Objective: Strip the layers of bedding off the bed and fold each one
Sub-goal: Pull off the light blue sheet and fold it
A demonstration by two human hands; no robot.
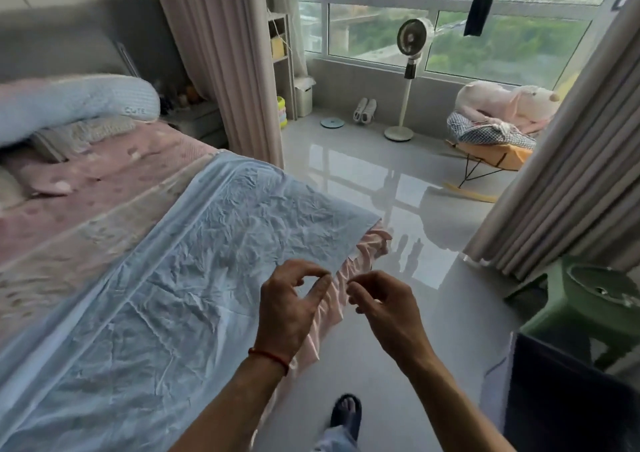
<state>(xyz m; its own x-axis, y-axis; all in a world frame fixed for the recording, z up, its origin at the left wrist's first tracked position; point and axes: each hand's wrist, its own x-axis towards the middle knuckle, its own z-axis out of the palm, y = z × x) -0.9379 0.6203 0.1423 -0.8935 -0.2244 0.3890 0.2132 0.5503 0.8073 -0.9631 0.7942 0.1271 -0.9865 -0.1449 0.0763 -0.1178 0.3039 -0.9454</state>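
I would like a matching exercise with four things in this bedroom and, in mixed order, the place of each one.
Things:
1. blue sheet
2. fan
3. plush toy
4. shoes

Places:
A. on the rocking chair
B. spread on the bed
C. on the floor below the window, left of the fan
D. standing in front of the window

Pairs: 1-B, 2-D, 3-A, 4-C

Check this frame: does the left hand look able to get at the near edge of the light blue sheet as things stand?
Probably yes. The left hand hovers with curled fingers right over the light blue sheet at its edge by the bed's side, holding nothing, with nothing between them. The right hand is beside it over the floor, not blocking.
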